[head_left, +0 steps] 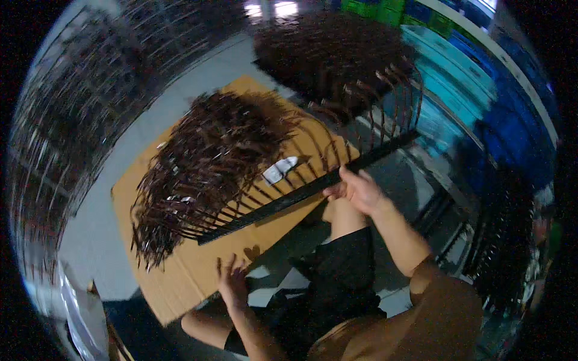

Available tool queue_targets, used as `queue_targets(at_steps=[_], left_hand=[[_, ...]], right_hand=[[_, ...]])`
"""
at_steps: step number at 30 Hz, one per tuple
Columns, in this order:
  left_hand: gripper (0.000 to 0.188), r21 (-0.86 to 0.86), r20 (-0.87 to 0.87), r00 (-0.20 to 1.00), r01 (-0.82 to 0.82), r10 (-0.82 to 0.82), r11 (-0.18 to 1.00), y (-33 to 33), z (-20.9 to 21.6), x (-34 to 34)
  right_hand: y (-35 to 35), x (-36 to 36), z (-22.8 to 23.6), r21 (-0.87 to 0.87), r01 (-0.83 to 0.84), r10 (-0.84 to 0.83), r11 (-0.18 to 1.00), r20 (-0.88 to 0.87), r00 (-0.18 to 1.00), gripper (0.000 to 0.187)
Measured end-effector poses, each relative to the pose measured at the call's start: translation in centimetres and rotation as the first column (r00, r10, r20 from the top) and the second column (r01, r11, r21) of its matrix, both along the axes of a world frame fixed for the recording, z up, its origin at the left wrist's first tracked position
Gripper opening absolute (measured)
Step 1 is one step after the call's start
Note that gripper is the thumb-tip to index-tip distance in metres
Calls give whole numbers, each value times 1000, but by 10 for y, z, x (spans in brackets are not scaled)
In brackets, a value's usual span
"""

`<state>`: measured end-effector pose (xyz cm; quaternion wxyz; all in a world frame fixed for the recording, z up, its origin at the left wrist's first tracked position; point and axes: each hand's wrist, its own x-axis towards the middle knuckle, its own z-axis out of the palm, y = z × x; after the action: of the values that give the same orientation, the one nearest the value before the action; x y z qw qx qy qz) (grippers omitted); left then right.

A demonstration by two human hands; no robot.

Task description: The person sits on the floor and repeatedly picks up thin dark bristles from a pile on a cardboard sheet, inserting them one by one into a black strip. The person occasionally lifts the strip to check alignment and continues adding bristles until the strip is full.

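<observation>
- Landmark: cardboard sheet (186, 271), tan, lying flat on the grey floor (96, 234), in front of the seated person.
- Long black bar (289, 198) runs slantwise above the sheet's near side, low at its left end, rising to the right past the sheet's right edge. Many thin dark wires (313, 144) stand out from it like comb teeth, curved at the tips.
- Right hand (356, 189): grip pressed together around the bar, at the sheet's right edge, thumb under, fingers over the top.
- Left hand (232, 283): fingers spread, holding nothing, hovering at the sheet's near edge below the bar's low end. Whether the fingertips touch the cardboard, cannot tell.
- Heap of dark wiry strands (205, 168) covers the sheet's middle and left, trailing off its left side. The bar's wires overlap it, so where one ends and the other starts is hard to read.
- Small white tag (280, 169) lies among the wires, right of the heap, just above the bar.
- Second dark heap (328, 54) on the floor beyond the sheet's far corner, apart from it.
- Green and blue crates (433, 24) stacked far right of the sheet; teal surface (457, 84) below them.
- Person's knee (343, 216) and black shorts (337, 271) sit just right of the sheet's near corner, under the bar.
- Picture is motion-blurred toward the left rim; details there unreadable.
</observation>
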<state>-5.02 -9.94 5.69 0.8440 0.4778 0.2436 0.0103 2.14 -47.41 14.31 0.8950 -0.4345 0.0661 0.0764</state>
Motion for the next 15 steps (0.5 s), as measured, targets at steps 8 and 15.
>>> queue_targets(at_steps=[8,15], left_hand=[[9,-23,235,936,275,-262,961,-168,50,109],[31,-8,246,883,414,-400,910,-338,47,125]], right_hand=[[-223,13,-2,-65,314,-311,947,40,949,33],[-354,126,-22,-251,723,-765,644,-239,598,20]])
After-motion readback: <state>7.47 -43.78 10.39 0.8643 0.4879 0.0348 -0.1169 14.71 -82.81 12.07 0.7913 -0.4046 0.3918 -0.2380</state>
